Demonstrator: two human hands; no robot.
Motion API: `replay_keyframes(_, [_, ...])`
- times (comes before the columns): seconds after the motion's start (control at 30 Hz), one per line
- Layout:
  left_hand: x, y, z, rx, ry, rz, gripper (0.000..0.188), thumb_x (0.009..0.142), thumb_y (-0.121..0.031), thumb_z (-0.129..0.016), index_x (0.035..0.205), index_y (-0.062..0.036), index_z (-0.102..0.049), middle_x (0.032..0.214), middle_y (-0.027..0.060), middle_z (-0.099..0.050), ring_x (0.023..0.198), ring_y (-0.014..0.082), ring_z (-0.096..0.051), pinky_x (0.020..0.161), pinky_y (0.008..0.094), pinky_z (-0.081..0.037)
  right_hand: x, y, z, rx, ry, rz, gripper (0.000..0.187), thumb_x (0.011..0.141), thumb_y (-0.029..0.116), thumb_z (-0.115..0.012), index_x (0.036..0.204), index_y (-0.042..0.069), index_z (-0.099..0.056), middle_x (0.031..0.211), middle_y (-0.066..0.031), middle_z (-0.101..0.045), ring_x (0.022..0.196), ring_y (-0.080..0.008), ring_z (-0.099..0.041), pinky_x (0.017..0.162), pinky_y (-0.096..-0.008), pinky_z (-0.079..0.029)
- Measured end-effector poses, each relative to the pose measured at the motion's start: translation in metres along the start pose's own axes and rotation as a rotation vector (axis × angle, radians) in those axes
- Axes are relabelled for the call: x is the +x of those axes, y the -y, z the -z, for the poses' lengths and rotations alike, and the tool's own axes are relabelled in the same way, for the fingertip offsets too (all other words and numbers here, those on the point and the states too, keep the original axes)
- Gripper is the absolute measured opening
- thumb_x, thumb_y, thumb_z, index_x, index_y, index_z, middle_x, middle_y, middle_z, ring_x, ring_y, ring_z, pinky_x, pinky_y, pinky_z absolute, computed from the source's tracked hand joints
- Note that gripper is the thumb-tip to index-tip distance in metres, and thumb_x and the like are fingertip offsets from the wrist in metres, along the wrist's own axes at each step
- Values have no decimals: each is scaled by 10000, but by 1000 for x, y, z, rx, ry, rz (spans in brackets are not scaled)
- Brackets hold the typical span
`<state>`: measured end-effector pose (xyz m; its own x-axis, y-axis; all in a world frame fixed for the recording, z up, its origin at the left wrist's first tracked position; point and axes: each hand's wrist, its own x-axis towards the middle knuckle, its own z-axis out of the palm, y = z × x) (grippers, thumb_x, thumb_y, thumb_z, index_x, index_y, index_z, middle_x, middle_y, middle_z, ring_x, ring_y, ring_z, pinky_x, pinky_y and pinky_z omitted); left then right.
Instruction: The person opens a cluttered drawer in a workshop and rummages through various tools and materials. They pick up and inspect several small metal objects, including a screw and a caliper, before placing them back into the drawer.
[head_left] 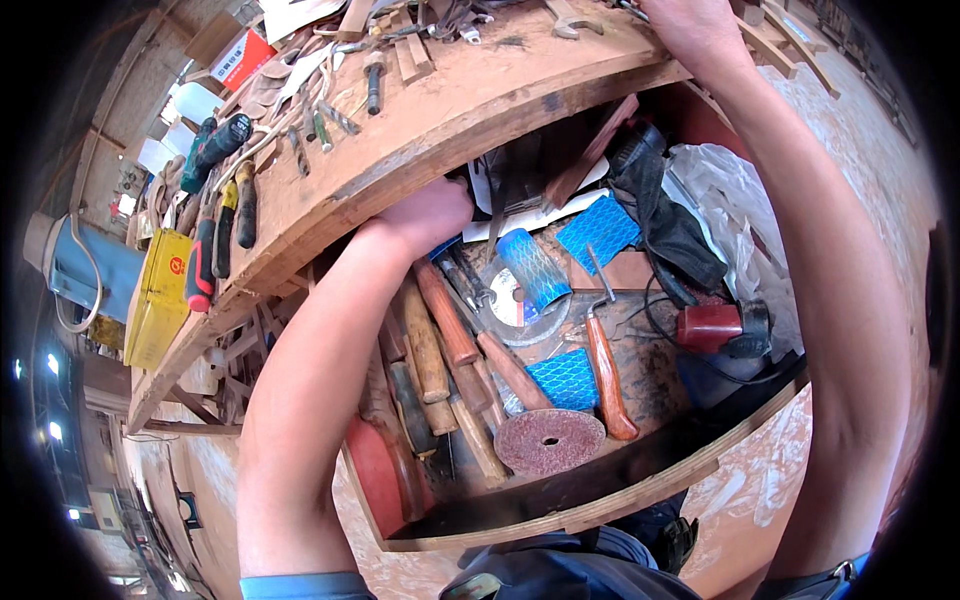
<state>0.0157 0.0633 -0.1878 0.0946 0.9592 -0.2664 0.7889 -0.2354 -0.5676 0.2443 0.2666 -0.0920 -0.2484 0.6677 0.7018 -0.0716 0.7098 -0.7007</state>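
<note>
My left hand [425, 213] reaches into the back left of an open wooden drawer [590, 515], under the bench top. Its fingers are hidden there. Beneath that wrist lie several wooden-handled tools [445, 310]. Up at the bench's far right edge is my right hand [700, 35], its fingers out of sight past the edge and the picture's rim. Inside the drawer are a reddish-brown sanding disc [522, 440], a tool with a curved wooden handle [606, 375], a blue mesh-patterned roll [533, 268] and a flat blue mesh-patterned sheet [598, 234].
The bench top [470, 105] overhangs the drawer. On it lie a wrench [572, 20], drill bits [298, 152], a green power drill [215, 152] and a yellow box [163, 295]. A clear plastic bag [725, 195] and black cloth [668, 225] fill the drawer's right side.
</note>
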Motion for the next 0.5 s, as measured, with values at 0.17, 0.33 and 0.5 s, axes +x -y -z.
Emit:
replay_keyframes(0.17, [3, -1, -11, -72, -63, 109, 210, 885, -94, -545, 983, -60, -728, 1002, 126, -727, 943, 333, -721, 809, 451, -583, 1, 3, 0, -42, 31, 17, 261, 1004, 178, -627, 1096, -61, -678, 923, -80, -711, 826, -105, -651, 706, -254, -531])
replay_keyframes(0.33, [-3, 4, -20, -135, -197, 156, 199, 892, -97, -539, 986, -43, -706, 997, 150, -720, 928, 338, -721, 812, 478, -577, -9, 14, -3, -15, 21, 14, 264, 1002, 188, -629, 1094, -53, -684, 911, -74, -715, 808, -111, -653, 699, -267, -531])
replay_keyframes(0.5, [-6, -2, 9, -70, 20, 110, 201, 909, -131, -527, 965, -39, -697, 1013, 161, -715, 957, 324, -715, 842, 481, -569, -2, 3, 2, -111, -1, 26, 278, 993, 217, -642, 1068, -46, -692, 895, -88, -722, 798, -126, -659, 702, -289, -534])
